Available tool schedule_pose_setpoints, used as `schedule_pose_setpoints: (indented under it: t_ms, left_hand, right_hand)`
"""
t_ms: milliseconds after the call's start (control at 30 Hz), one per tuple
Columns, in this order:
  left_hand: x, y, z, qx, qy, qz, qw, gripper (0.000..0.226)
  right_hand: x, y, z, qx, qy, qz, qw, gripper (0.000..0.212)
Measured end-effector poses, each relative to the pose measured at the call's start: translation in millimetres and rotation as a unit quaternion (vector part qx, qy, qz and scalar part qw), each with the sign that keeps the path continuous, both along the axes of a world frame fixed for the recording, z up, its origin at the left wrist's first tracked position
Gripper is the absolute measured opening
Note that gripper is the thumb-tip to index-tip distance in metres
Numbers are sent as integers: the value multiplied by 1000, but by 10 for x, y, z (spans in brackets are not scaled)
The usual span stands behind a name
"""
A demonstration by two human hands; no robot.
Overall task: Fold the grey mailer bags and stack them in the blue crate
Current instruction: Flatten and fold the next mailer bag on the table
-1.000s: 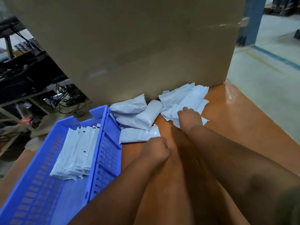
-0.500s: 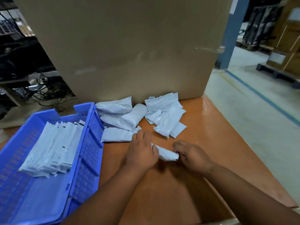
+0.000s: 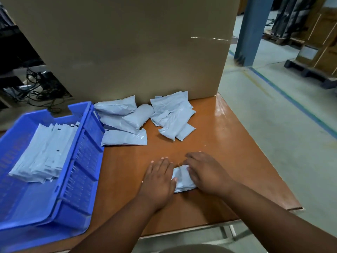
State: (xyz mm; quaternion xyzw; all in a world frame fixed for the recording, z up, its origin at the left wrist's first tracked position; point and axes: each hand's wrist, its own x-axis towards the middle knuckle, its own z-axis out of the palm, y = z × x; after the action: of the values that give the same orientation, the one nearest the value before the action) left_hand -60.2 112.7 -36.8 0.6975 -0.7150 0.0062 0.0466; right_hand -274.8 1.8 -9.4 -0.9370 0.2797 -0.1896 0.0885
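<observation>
On the left, the blue crate point(image 3: 54, 179) sat on the table point(image 3: 228, 152) with a row of folded bags point(image 3: 42, 154) lying inside it. Just beside the crate's right wall was a pile of unfolded bags point(image 3: 124, 121), and a second pile point(image 3: 173, 115) lay a little further right, both in front of the big cardboard box point(image 3: 127, 42).

A second before, the right hand had been reaching out to that second pile. Half a second before, both hands were pulling one bag back along the table. Now that mailer bag point(image 3: 182, 179) lay near the front edge, between the two hands.

The left hand point(image 3: 158, 181) lay flat with straight fingers, pressing down on the bag's left side. The right hand point(image 3: 206, 174) covered the bag's right side with its fingers bent over it. Whether it was pinching the bag or only pressing, I could not tell.

So a new bag had been picked and brought close. The fold looked like it was just starting, and many bags were left to do.
</observation>
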Motion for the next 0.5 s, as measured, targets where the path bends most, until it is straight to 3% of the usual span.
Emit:
schedule_pose_setpoints:
  t_ms: [200,500]
  left_hand:
    - [-222,203,-104,10,3,30,999,65]
    - [-155,268,-378,41,17,33,998,70]
  right_hand:
    - [333,286,-322,13,145,-26,989,64]
    - [279,316,-596,23,186,-52,981,67]
